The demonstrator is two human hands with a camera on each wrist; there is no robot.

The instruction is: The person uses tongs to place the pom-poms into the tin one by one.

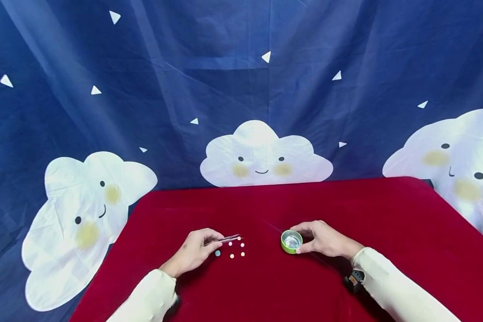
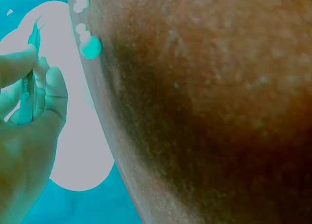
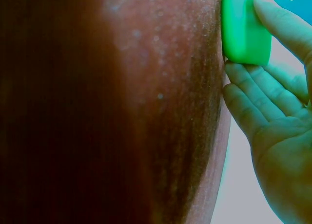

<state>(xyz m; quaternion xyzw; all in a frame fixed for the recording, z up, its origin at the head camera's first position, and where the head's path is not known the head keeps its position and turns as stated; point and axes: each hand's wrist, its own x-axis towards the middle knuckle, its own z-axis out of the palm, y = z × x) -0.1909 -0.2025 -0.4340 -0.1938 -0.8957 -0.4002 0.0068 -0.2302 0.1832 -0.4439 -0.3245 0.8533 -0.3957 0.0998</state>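
Observation:
Metal tweezers point(image 1: 230, 239) are pinched between the thumb and fingers of my left hand point(image 1: 194, 250). Their tips point right, overlapping a small pale ball point(image 1: 239, 238) in the head view. Several more pale balls lie just below the tweezers, along with a larger blue-green ball point(image 1: 218, 253) by the left fingertips. To the right, my right hand point(image 1: 326, 240) grips a small round green tin point(image 1: 288, 250) with thumb and fingers at its side. The tin is open at the top, with a silvery inside and something small and pale in it. In the right wrist view the tin's green wall point(image 3: 246, 39) meets the fingers.
Both hands work over a table with a dark red cloth point(image 1: 257, 290). Behind it hangs a blue curtain point(image 1: 225, 89) printed with smiling white clouds and small white triangles. A dark device point(image 1: 354, 281) is strapped at the right wrist.

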